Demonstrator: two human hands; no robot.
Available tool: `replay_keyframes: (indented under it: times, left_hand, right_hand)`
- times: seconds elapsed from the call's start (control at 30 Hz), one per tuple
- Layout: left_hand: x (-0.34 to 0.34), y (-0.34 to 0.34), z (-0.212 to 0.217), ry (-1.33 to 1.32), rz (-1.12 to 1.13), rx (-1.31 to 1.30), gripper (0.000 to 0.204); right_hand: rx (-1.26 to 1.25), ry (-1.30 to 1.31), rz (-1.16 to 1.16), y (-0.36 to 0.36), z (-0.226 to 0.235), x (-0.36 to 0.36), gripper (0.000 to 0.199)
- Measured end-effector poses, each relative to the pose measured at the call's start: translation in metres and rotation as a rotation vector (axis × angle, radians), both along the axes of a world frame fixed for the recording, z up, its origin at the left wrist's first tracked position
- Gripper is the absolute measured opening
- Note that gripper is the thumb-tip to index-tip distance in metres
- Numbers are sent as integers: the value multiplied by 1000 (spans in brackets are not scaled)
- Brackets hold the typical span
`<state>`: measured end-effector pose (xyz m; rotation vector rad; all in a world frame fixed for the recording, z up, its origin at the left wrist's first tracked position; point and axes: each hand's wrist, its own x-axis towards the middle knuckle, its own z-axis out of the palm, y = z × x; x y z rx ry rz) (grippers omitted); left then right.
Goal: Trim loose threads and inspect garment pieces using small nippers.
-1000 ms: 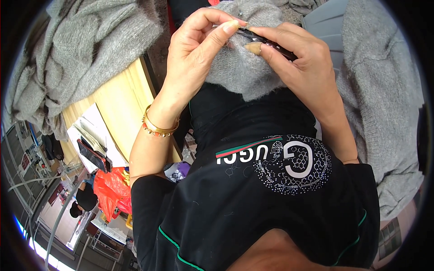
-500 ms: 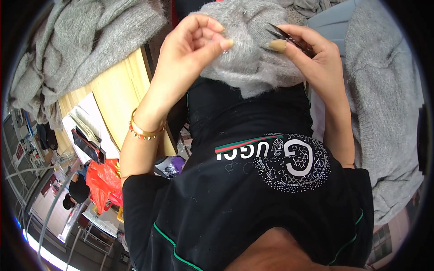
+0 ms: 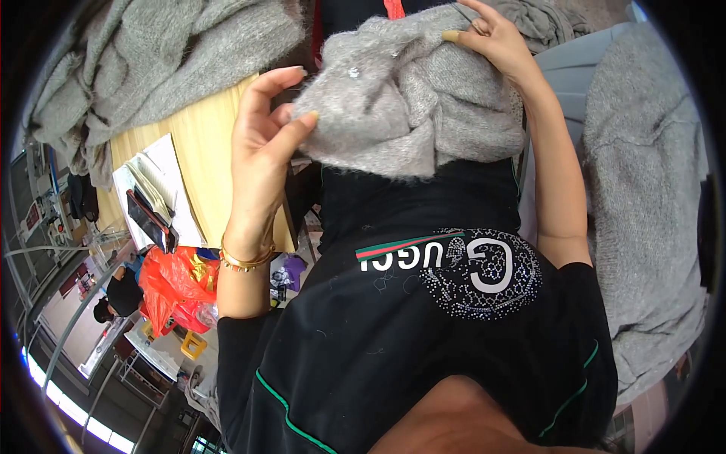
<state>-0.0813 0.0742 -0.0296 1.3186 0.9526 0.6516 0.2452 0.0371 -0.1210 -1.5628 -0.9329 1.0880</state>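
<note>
A fuzzy grey knit garment (image 3: 363, 129) lies bunched over my lap, with a small shiny patch on its upper left part. My left hand (image 3: 265, 140) pinches the garment's left edge between thumb and curled fingers, its index finger raised clear of the knit. At the garment's upper right is my right hand (image 3: 499, 45), its thumb on or just over the cloth. Dark thread snips (image 3: 463, 12) are held in that hand; only a thin part shows, the rest being hidden by fingers and the frame's edge.
More grey knitwear (image 3: 174, 68) is heaped on the wooden table (image 3: 197, 159) at left, near papers and a dark phone-like object (image 3: 151, 219). A red plastic bag (image 3: 170, 287) sits below. Another grey knit piece (image 3: 643, 189) hangs at right. A person (image 3: 121, 295) is far left.
My left hand has moved left and down to the garment's edge. My right hand has risen with the snips, which are now mostly out of sight. The garment is spread wider.
</note>
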Motion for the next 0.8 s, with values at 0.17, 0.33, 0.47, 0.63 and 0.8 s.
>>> replay_keyframes:
  times: [0.17,0.33,0.47,0.63,0.8]
  left_hand:
    - [-21,4,2,-18,158,-79,45]
    - [-26,3,-2,-25,158,-105,45]
    - [-25,-1,-5,29,120,-2,46]
    - [-36,-4,-5,122,42,126,41]
    - [-73,12,25,-277,304,356,37]
  right_hand:
    - [-170,-134,144,15,-1,3,72]
    - [51,-276,104,23,-54,20,60]
    - [-200,-309,252,18,-39,17,46]
    - [-89,-272,128,14,-48,17,65]
    - [-50,-116,179,17,-25,18,76]
